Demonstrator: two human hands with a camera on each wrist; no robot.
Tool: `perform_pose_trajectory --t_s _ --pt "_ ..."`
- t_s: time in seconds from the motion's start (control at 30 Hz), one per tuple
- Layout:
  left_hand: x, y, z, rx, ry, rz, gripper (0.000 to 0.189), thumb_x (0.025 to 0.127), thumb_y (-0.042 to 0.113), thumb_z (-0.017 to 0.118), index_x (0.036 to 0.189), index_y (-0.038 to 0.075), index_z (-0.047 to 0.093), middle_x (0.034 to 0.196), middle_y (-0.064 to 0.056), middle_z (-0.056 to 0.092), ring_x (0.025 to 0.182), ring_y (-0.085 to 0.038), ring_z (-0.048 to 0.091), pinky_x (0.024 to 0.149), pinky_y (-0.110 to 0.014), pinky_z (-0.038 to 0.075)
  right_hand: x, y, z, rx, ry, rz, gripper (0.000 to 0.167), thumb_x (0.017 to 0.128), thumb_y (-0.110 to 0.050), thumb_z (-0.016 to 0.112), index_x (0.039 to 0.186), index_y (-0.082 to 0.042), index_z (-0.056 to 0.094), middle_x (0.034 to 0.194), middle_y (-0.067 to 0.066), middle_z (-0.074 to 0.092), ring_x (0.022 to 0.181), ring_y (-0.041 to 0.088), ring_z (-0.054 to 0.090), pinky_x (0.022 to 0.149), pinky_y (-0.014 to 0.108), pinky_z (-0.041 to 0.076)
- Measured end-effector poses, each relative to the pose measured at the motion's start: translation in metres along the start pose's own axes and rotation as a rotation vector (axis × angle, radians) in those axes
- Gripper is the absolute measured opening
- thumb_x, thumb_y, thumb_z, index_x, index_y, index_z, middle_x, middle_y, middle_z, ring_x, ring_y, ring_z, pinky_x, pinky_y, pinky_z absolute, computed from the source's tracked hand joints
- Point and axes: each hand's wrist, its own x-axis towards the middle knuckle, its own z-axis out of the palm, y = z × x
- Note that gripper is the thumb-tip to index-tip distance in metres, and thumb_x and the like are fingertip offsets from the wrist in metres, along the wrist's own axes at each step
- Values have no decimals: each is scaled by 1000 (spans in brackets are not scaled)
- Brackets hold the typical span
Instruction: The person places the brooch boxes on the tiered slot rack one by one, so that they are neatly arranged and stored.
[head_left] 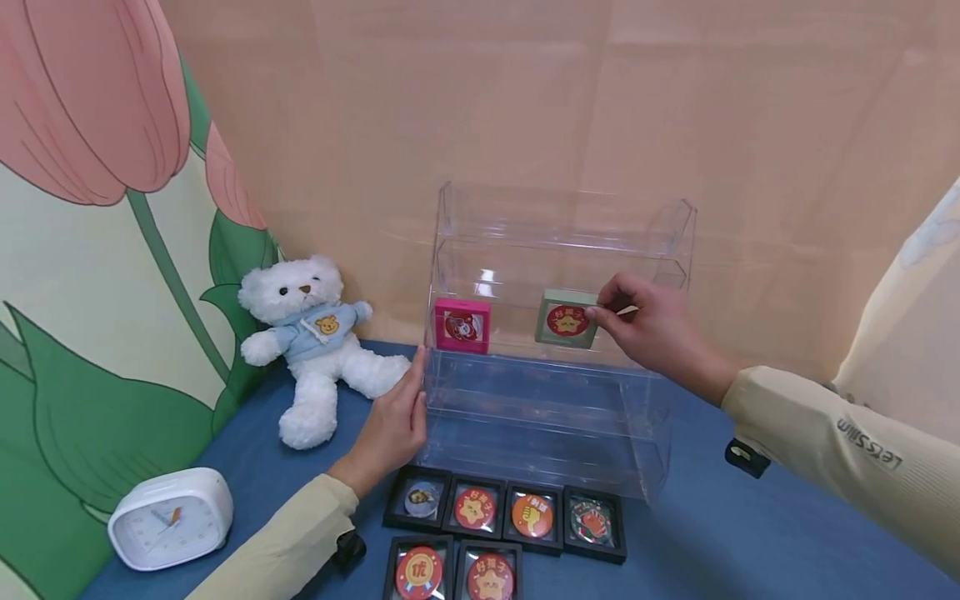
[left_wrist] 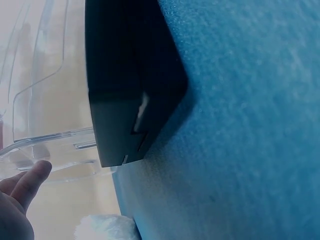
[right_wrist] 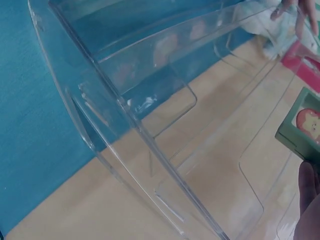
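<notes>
A green square box with a clear front and a round red badge (head_left: pixel 567 321) sits at the middle tier of a clear plastic stepped rack (head_left: pixel 525 404), its right edge pinched between the thumb and fingers of the right hand (head_left: pixel 667 333). The box lies directly to the left of those fingers, badge facing the person; being nearly square, it shows no clear long axis, and it leans slightly. Whether its base touches the tier or hangs just above, I cannot tell. The right hand is plainly the nearer one. Farther left on the same tier stands a bright pink square box (head_left: pixel 462 326), with a bare gap between the two. The left hand (head_left: pixel 392 427), fingers straight and gripping nothing, rests against the rack's left side, below the pink box. In front of the rack, black square frames holding round badges (head_left: pixel 474 508) lie in two rows on the blue counter (head_left: pixel 720 542).
</notes>
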Motion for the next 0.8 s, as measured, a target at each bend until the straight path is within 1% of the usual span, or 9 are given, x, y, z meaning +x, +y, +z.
perform_pose_trajectory --t_s 0.23,0.37,0.6,0.8 --pt "0 1 0 -8 -8 -15 76 87 -6 59 150 2 17 150 -13 32 126 -30 43 95 -39 41 4 2 10 -8 -16 -12 15 82 -4 73 87 -6 58 83 6 66 76 20 66 66 39 57" --pt "-1 1 0 -5 -1 -12 75 87 -7 58 150 0 18 149 -14 33 127 -30 42 96 -39 40 5 3 15 -14 -47 -2 15 83 -7 73 88 -8 58 84 4 66 77 19 65 68 38 56" --pt "0 1 0 -9 1 -9 74 86 -8 58 149 -2 20 148 -16 33 125 -31 44 95 -39 41 8 1 26 -43 -79 -29 16 83 -10 73 87 -10 58 82 1 64 75 15 63 68 35 56" --pt "0 3 0 -8 -11 -31 76 86 -8 59 149 0 19 149 -15 33 126 -31 43 95 -39 40 9 -3 32 -47 -111 -17 14 85 -11 71 88 -10 57 81 1 64 76 15 64 68 34 56"
